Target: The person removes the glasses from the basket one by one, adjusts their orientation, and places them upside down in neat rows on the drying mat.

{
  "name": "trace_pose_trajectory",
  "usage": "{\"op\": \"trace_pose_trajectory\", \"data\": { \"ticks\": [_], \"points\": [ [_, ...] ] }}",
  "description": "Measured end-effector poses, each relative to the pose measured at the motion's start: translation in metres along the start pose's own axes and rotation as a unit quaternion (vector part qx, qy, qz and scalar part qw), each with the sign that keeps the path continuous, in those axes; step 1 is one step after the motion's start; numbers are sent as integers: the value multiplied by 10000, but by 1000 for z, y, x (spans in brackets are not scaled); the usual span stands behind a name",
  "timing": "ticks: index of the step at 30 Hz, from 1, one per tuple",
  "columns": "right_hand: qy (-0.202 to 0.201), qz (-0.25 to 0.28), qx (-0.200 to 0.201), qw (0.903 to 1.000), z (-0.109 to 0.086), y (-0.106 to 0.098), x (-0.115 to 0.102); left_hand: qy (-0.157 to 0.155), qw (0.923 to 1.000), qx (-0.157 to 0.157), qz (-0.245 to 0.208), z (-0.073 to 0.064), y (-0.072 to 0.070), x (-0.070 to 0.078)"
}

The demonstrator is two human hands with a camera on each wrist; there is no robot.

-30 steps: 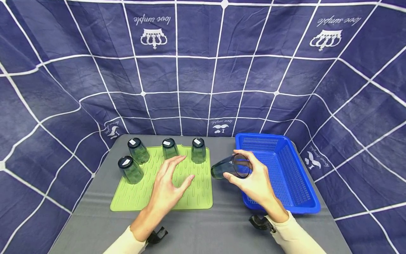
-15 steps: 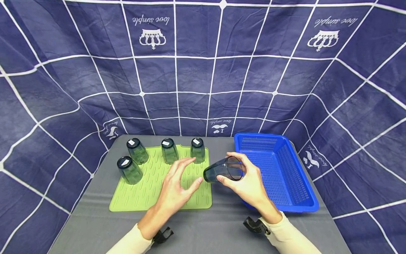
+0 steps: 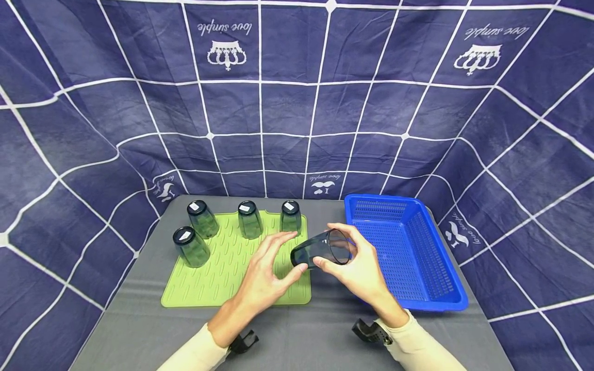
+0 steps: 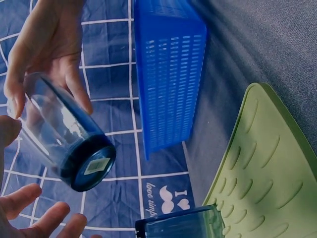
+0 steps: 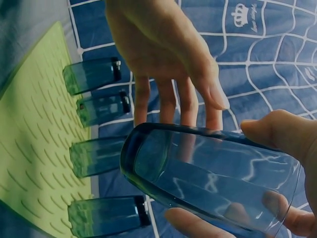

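Note:
My right hand grips a blue-tinted drinking glass near its rim, thumb on the near side and fingers on the far side. The glass is tilted, with its thick base toward the left and its mouth toward the right palm. A small white label shows on the base in the left wrist view. Around that base my left hand is spread, thumb and fingers apart, and in the left wrist view its fingers stand clear of the glass. Both hands are above the right part of a green ribbed mat.
Several matching glasses stand upside down on the mat: one at the left, others along the back, including a glass at the back right. A blue perforated basket sits at the right on the grey table. Patterned cloth hangs behind.
My right hand has carried the glass leftward from beside the basket to the mat's right edge. My left hand has moved right, toward the glass base. The standing glasses have stayed put.

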State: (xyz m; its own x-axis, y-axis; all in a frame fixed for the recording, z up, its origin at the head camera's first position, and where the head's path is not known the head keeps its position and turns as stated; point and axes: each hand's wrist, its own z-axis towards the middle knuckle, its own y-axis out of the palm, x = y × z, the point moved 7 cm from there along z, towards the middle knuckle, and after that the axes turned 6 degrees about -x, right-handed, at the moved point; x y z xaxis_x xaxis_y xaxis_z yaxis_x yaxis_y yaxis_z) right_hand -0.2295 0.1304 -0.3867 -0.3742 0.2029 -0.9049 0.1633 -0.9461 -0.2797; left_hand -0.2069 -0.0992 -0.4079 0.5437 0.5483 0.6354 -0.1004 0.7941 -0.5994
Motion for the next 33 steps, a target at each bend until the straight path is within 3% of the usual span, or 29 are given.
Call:
{"op": "trace_pose_trajectory", "data": {
  "ticks": [8,26,33],
  "points": [
    [-26,336,-144,9993,0,7,-1,130,9998,-107,47,1,6,2],
    [-245,508,-198,9982,0,13,-5,290,9983,-448,-232,3,18,1],
    [-252,619,-235,9975,0,15,-2,216,9979,-506,-350,3,21,-1]
  ]
}}
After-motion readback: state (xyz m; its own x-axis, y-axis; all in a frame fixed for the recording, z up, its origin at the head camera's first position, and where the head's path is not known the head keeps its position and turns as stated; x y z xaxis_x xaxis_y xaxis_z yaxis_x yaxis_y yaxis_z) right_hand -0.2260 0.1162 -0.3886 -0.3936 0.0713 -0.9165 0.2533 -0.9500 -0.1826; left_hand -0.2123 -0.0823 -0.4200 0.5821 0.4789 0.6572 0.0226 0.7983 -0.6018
